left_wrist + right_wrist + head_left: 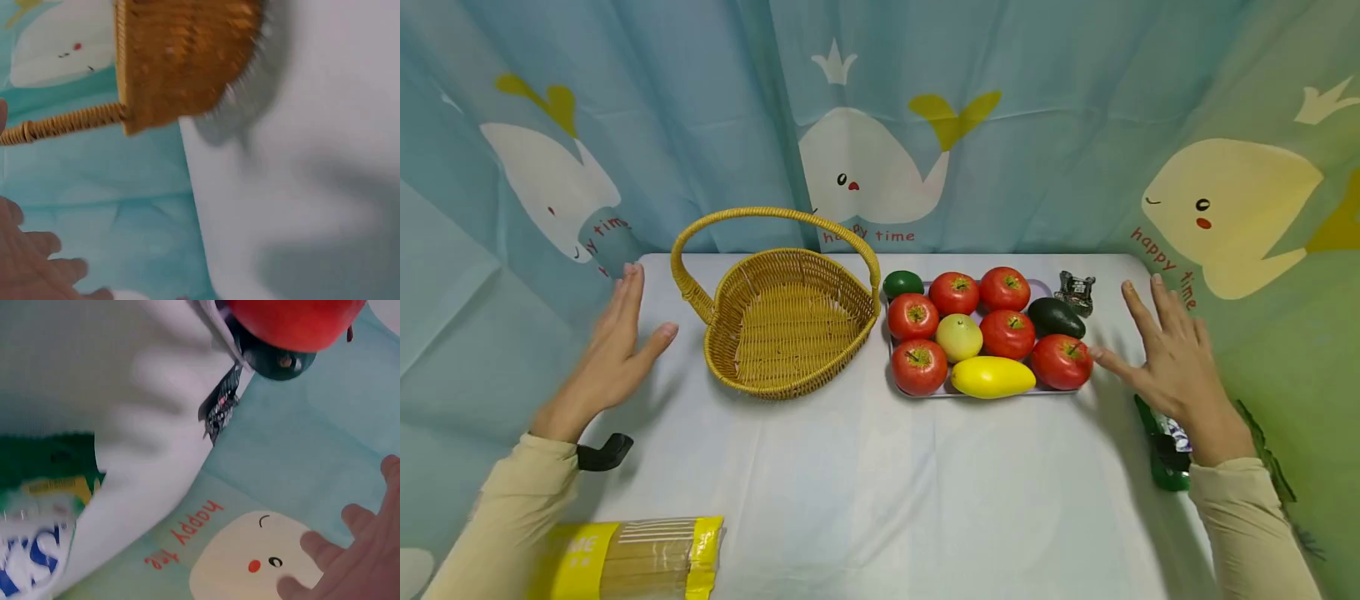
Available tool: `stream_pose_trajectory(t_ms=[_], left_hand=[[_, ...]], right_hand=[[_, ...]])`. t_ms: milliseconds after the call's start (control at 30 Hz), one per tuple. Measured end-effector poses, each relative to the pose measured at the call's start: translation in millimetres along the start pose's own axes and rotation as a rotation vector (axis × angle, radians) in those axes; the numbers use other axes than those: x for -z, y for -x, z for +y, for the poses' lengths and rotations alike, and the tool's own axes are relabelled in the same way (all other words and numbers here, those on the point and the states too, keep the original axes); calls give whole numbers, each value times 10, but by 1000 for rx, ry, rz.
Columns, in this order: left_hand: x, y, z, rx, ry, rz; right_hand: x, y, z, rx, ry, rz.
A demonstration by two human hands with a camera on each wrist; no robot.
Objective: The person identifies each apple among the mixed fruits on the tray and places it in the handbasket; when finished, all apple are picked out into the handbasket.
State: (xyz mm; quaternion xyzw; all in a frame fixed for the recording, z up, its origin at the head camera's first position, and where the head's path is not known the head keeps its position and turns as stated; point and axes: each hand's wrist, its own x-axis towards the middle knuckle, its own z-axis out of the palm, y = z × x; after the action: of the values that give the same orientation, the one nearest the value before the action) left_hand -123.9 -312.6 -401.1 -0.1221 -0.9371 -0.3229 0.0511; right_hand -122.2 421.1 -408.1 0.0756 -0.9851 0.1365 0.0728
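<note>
My left hand [612, 354] is raised over the left side of the table, fingers straight and thumb apart, holding nothing. To its right stands a yellow wicker basket [797, 333] with a tall arched handle, and no items show inside it. Spread fingers mark my right hand [1176, 362], also holding nothing, beside a tray [1040, 290] of produce. On the tray lie several red tomatoes [1007, 335], a pale green round fruit [958, 337], a yellow mango-shaped fruit [992, 377], a dark avocado-like fruit [1056, 318] and a smaller green one [902, 284].
A yellow pack of noodles [651, 558] lies at the front left, partly behind the left sleeve. A green packet [47, 512] is under the right wrist, and a small black wrapped packet [1077, 293] sits behind the tray. Blue whale-print curtains [700, 125] surround the white table [925, 500].
</note>
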Motion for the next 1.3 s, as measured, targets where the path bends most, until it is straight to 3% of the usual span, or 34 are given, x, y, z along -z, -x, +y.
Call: stream_pose_trajectory(t_ms=[133,267,500,567,867,1300], left_hand=[[-26,-76,77,5,198,4],[-62,-124,170,-14,360,22],[-225,-222,215,-68,914,60],[-275,-244,204,-63,986,88],[-493,-358,128,-70,1122,193],[-596,-457,95,-70,1108,263]], right_hand=[[-61,-35,-9,55,-119,39],[-105,-50,-40,52,-218,35],[-215,-3,-165,-20,-318,51],[-247,7,-192,-21,-334,55],[-386,62,-225,62,-430,89],[-472,70,-221,140,-353,105]])
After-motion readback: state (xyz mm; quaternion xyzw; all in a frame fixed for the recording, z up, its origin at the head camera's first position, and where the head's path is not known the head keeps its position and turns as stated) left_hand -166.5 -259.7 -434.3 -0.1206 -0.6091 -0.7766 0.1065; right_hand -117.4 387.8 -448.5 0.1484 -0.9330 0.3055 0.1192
